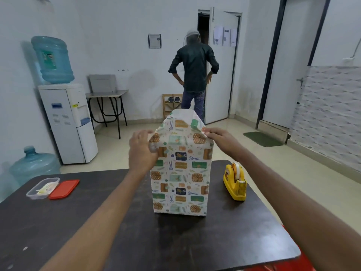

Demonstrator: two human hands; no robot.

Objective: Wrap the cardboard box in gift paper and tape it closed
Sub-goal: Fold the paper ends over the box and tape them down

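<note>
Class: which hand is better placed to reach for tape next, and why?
Right, probably. The yellow tape dispenser stands right of the wrapped box, below the right hand; the left hand, at its upper left corner, could hold the fold.

Even, soft indoor light, faint shadows, slight overall blur, wide-angle bending (strongest at edges)

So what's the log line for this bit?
step: top fold | left hand: presses gift paper | right hand: pinches gift paper | tape dispenser: on table, untouched
</note>
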